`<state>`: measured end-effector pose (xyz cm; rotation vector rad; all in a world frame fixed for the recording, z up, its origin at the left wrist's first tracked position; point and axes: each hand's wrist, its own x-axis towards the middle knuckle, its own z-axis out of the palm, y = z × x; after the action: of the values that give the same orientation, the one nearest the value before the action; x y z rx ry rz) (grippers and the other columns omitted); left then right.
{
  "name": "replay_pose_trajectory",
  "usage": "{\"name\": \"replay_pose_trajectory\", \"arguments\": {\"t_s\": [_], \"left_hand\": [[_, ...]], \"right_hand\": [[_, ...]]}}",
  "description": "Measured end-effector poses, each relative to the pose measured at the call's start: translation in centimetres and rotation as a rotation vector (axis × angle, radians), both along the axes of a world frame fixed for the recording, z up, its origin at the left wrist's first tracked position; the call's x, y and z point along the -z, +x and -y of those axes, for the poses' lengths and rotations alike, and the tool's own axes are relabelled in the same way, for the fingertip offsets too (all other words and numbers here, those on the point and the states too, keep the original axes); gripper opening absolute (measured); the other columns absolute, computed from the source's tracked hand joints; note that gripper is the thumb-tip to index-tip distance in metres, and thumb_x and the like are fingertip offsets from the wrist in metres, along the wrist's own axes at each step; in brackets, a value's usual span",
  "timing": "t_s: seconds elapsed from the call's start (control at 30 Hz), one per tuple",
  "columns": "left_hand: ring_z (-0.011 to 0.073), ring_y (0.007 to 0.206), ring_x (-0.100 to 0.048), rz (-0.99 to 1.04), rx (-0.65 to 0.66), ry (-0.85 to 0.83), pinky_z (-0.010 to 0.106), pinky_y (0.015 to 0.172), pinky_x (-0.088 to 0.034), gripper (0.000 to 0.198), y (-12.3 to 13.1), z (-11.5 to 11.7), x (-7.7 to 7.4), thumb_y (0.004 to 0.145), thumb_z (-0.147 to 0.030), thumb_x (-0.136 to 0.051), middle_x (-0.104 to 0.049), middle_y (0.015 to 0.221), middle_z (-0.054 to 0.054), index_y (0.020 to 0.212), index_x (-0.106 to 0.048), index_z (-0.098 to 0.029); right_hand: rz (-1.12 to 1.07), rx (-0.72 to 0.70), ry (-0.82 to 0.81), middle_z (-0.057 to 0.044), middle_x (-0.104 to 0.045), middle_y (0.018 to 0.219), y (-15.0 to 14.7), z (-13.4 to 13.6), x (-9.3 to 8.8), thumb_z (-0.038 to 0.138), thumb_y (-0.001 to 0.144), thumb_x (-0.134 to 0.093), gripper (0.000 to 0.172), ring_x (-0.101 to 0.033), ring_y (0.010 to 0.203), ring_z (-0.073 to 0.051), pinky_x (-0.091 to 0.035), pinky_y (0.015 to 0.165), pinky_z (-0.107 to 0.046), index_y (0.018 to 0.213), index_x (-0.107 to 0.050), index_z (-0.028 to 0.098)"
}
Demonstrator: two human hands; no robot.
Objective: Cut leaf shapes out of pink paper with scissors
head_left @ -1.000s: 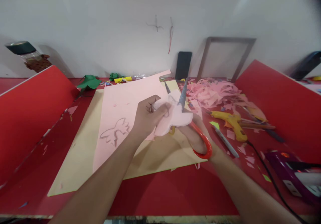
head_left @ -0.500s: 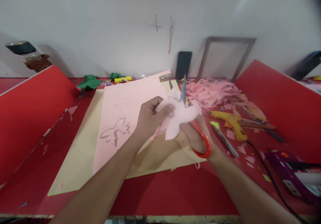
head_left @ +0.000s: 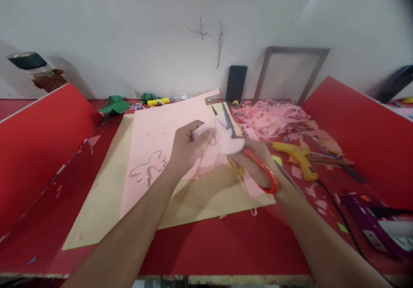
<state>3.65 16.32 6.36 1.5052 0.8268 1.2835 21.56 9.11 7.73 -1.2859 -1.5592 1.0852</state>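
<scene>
A pale pink paper cutout (head_left: 227, 145) with scalloped, lobed edges is held up in the left hand (head_left: 189, 147), pinched at its nine o'clock side; dark drawn lines run near its twelve o'clock edge. The scissors (head_left: 258, 160) sit in the right hand (head_left: 260, 151), their grey blades parted around the paper, tips toward eleven o'clock. Their red handle loop slants out toward four o'clock, and a yellow loop shows just below the cutout, toward five.
</scene>
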Motion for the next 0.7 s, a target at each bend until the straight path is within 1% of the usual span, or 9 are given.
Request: {"name": "replay_pose_trajectory", "arguments": {"t_s": [0.1, 0.23, 0.3, 0.4, 0.53, 0.7], "left_hand": [[0.0086, 0.048, -0.041, 0.009, 0.015, -0.028, 0.024, 0.042, -0.028, 0.036, -0.2, -0.2, -0.1, 0.077, -0.048, -0.080, -0.057, 0.057, 0.000, 0.062, -0.064, -0.019], [0.0070, 0.046, -0.038, 0.005, 0.026, -0.074, 0.022, 0.040, -0.026, 0.032, -0.3, -0.2, -0.2, 0.076, -0.042, -0.080, -0.056, 0.056, -0.001, 0.062, -0.064, -0.018], [0.0060, 0.044, -0.035, -0.005, 0.033, -0.100, 0.021, 0.039, -0.024, 0.030, -0.4, -0.3, -0.2, 0.075, -0.038, -0.080, -0.052, 0.053, -0.003, 0.061, -0.063, -0.018], [0.0052, 0.042, -0.033, -0.030, 0.026, -0.104, 0.019, 0.038, -0.022, 0.027, -0.5, -0.4, -0.2, 0.074, -0.033, -0.078, -0.047, 0.050, -0.005, 0.060, -0.061, -0.017], [0.0053, 0.043, -0.037, -0.058, 0.011, -0.069, 0.019, 0.039, -0.025, 0.024, -0.6, -0.5, -0.1, 0.075, -0.029, -0.075, -0.051, 0.053, -0.004, 0.061, -0.061, -0.017], [0.0055, 0.044, -0.038, -0.099, 0.027, -0.038, 0.019, 0.040, -0.025, 0.022, -0.8, -0.7, -0.1, 0.077, -0.027, -0.073, -0.053, 0.054, -0.004, 0.062, -0.061, -0.017]], "right_hand": [[-0.006, 0.012, 0.050, 0.001, -0.050, 0.064, 0.8, -1.1, 1.2, 0.024, 0.079, -0.061, 0.007, -0.046, 0.061, -0.015, -0.035, 0.057, -0.029, 0.073, -0.058, 0.021], [0.017, -0.027, 0.084, 0.004, -0.048, 0.061, 1.3, -1.5, 1.9, 0.021, 0.080, -0.058, 0.017, -0.044, 0.056, -0.011, -0.031, 0.054, -0.026, 0.065, -0.051, 0.020], [0.007, -0.025, 0.088, 0.004, -0.048, 0.060, 1.3, -1.5, 2.1, 0.022, 0.081, -0.058, 0.021, -0.044, 0.055, -0.010, -0.031, 0.054, -0.026, 0.063, -0.049, 0.019], [-0.017, -0.025, 0.075, 0.004, -0.050, 0.060, 1.3, -1.4, 2.3, 0.023, 0.081, -0.059, 0.019, -0.045, 0.054, -0.010, -0.030, 0.052, -0.026, 0.064, -0.052, 0.019], [-0.023, -0.033, 0.046, 0.005, -0.050, 0.057, 1.3, -1.4, 2.3, 0.020, 0.080, -0.058, 0.010, -0.046, 0.050, -0.010, -0.030, 0.050, -0.026, 0.071, -0.058, 0.018], [-0.013, -0.006, 0.021, 0.006, -0.049, 0.054, 1.3, -1.2, 1.8, 0.019, 0.079, -0.058, 0.013, -0.044, 0.048, -0.009, -0.029, 0.049, -0.025, 0.066, -0.054, 0.019]]}}
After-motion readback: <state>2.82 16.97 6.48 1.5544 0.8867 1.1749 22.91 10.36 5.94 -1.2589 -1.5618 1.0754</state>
